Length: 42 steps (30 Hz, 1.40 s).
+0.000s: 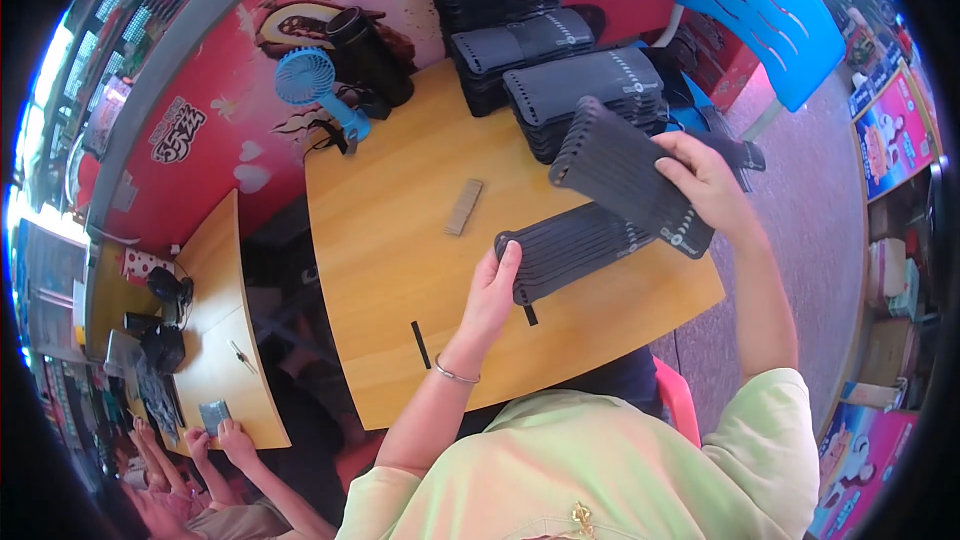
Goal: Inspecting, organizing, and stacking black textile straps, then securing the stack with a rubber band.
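My right hand (708, 185) grips the right side of a flat black ribbed bundle (622, 168) with a scalloped end. It is held tilted above the table, thumb on top. My left hand (490, 290) pinches the left end of a second black ribbed bundle (575, 258), thumb on its upper face. The raised bundle covers part of this lower one. A small tan strip (464, 207) lies on the wooden table (385, 250) to the left. Two short black strips lie nearer me, one (420, 344) left of my left wrist, the other (530, 315) beside the lower bundle.
Stacks of similar black bundles (585, 90) stand at the back. A blue handheld fan (306, 77) and a black cylinder (368, 52) are by the red wall. A blue chair (765, 15) stands back right, a red chair (677, 400) near me. Other people's hands (235, 440) work at a left table.
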{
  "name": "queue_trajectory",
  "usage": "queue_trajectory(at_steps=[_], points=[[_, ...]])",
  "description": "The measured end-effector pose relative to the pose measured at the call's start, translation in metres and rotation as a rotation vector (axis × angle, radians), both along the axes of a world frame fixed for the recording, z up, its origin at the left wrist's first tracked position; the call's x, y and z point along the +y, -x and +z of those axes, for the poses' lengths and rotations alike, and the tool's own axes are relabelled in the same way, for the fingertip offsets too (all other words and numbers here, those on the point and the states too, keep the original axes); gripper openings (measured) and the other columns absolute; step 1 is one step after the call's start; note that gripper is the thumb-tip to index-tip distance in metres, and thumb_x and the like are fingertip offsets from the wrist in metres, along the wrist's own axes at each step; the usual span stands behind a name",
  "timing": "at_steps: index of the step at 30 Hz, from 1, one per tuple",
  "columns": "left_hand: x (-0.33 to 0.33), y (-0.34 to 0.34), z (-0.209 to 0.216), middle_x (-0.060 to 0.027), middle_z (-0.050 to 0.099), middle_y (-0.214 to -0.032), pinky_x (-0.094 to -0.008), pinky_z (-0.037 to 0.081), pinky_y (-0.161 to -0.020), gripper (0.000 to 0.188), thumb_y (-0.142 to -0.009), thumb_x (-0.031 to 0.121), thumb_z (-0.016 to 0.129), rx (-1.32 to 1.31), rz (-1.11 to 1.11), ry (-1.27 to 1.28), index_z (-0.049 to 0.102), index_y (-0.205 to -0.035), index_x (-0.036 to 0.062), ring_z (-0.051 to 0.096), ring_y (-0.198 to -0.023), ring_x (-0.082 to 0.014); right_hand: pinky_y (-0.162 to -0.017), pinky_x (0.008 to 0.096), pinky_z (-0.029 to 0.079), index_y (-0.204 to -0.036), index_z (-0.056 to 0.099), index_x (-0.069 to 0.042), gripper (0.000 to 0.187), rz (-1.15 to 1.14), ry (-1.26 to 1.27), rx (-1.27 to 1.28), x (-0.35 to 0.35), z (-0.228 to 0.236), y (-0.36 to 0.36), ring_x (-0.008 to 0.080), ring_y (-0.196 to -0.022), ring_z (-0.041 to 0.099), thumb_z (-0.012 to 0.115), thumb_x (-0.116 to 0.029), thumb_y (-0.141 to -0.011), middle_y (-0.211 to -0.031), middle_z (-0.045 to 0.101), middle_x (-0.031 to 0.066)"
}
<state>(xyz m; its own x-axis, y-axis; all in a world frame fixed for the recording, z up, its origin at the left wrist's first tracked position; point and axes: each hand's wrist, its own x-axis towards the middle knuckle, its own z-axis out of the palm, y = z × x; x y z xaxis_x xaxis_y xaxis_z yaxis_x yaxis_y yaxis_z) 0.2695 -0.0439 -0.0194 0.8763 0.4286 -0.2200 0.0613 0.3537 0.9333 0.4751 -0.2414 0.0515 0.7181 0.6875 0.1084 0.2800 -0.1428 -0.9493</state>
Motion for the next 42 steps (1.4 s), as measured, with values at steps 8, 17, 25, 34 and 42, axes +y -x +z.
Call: queue_trajectory(at_steps=[8,17,25,34,42], points=[[-0.004,0.003,-0.017,-0.0010,0.059,-0.104,-0.0224,0.041,-0.086,0.032,-0.099,0.028,0.044,0.064,-0.078,0.016,0.055,-0.111,0.0000,0.051,-0.097,-0.0068,-0.083,0.0319,0.046,-0.114,0.055,0.001,0.029,0.197,0.196,-0.097,0.001,-0.021,0.024,0.0200,-0.092,0.061,0.056,-0.012,-0.088,-0.101,0.063,0.0121],[0.003,0.007,-0.023,-0.0042,0.058,-0.110,-0.0260,0.040,-0.090,0.045,-0.101,0.035,0.033,0.112,0.069,-0.202,0.050,-0.122,-0.0003,0.050,-0.102,-0.0096,-0.080,0.0334,0.048,-0.118,0.054,-0.003,0.035,0.190,0.305,0.062,0.005,-0.020,0.049,0.0221,-0.089,0.063,0.061,-0.013,-0.085,-0.102,0.064,0.0143],[0.000,0.018,-0.002,-0.0014,0.062,-0.099,-0.0219,0.044,-0.079,0.029,-0.097,0.023,0.049,-0.016,-0.106,-0.172,0.057,-0.111,-0.0017,0.054,-0.088,-0.0063,-0.076,0.0283,0.047,-0.118,0.054,-0.003,0.034,0.235,0.294,-0.042,0.007,-0.013,0.061,0.0138,-0.079,0.059,0.060,-0.010,-0.086,-0.085,0.063,0.0091],[-0.001,0.020,-0.016,-0.0009,0.061,-0.107,-0.0238,0.044,-0.085,0.026,-0.098,0.020,0.046,-0.201,0.212,-0.075,0.055,-0.114,0.0023,0.055,-0.096,-0.0071,-0.067,0.0230,0.045,-0.104,0.061,0.000,0.029,-0.124,0.038,0.213,-0.018,-0.037,0.063,0.0071,-0.075,0.056,0.053,-0.025,-0.095,-0.082,0.064,0.0023],[-0.003,0.019,-0.019,-0.0007,0.061,-0.107,-0.0251,0.044,-0.085,0.028,-0.100,0.025,0.041,-0.174,0.248,0.060,0.055,-0.114,0.0049,0.056,-0.097,-0.0084,-0.068,0.0204,0.042,-0.101,0.061,0.002,0.033,-0.258,-0.210,0.221,-0.010,-0.064,0.093,0.0037,-0.075,0.050,0.048,-0.028,-0.098,-0.081,0.060,-0.0008]])
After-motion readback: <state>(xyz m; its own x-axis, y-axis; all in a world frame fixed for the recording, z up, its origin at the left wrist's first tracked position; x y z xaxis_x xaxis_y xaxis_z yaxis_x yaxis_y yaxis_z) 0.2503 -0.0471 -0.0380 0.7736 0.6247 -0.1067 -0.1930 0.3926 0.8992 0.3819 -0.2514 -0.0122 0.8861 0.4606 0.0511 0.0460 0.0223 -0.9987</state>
